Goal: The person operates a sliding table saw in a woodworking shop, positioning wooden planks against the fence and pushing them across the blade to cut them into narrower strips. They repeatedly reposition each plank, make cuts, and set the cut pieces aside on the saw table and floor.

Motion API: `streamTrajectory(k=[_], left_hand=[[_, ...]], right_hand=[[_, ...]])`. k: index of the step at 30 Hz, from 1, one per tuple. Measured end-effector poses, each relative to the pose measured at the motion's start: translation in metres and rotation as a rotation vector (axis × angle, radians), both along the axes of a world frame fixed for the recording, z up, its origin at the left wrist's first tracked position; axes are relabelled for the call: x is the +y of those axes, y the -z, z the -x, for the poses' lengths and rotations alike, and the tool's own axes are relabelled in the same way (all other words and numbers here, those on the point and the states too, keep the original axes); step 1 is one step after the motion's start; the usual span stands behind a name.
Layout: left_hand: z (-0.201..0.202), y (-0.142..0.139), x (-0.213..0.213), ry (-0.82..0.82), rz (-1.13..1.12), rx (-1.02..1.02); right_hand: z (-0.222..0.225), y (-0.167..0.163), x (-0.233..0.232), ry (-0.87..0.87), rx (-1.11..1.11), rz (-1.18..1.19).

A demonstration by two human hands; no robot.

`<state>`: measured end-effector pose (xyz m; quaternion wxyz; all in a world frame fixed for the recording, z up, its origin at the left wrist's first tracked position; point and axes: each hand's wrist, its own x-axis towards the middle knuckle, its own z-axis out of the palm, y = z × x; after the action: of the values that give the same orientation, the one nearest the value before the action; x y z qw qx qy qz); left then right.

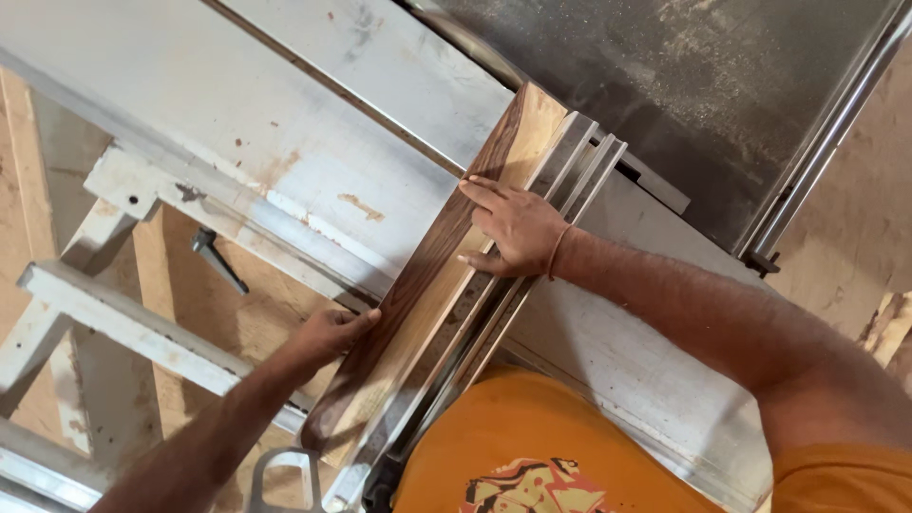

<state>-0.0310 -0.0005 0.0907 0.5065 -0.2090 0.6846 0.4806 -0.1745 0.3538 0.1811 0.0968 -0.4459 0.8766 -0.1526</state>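
The near end of the long dark-and-pale wooden board [427,275] is hidden at lower centre behind a grey metal handle [282,475] cut by the bottom edge, the left hand [332,332] hides part of its edge, and the orange printed shirt [532,456] runs off the frame's bottom.

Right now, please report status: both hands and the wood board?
Left hand grips the board's left edge. Right hand presses flat on the wood board, against the metal fence. Nothing in the way on the saw table.
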Motion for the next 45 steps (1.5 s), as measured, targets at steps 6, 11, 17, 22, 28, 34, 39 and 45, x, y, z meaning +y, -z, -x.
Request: streamTrajectory(k=[6,11,17,22,28,34,39,45], left_hand=[[0.001,-0.004,-0.002,0.096,0.014,-0.004],[-0.001,0.001,-0.003,0.060,-0.033,-0.027],[-0.002,0.005,-0.003,0.030,-0.071,-0.018],[-0.003,0.004,-0.003,0.042,-0.036,-0.055],[-0.003,0.004,-0.003,0.014,-0.043,-0.054],[-0.002,0.003,0.000,-0.028,-0.052,-0.022],[0.000,-0.002,0.001,-0.019,-0.036,-0.028],[-0.003,-0.011,0.006,-0.048,-0.052,0.042]], right_hand=[[0.000,0.000,0.000,0.014,-0.057,-0.035],[0.002,-0.001,-0.002,0.009,-0.055,-0.057],[0.003,-0.001,-0.002,0.012,-0.083,-0.098],[0.001,-0.001,-0.002,0.020,-0.087,-0.099],[-0.001,-0.001,-0.001,0.021,-0.042,-0.016],[-0.002,-0.005,-0.002,0.008,0.001,0.015],[-0.001,-0.006,-0.003,-0.017,0.043,-0.048],[-0.004,-0.003,-0.001,-0.008,0.058,-0.067]])
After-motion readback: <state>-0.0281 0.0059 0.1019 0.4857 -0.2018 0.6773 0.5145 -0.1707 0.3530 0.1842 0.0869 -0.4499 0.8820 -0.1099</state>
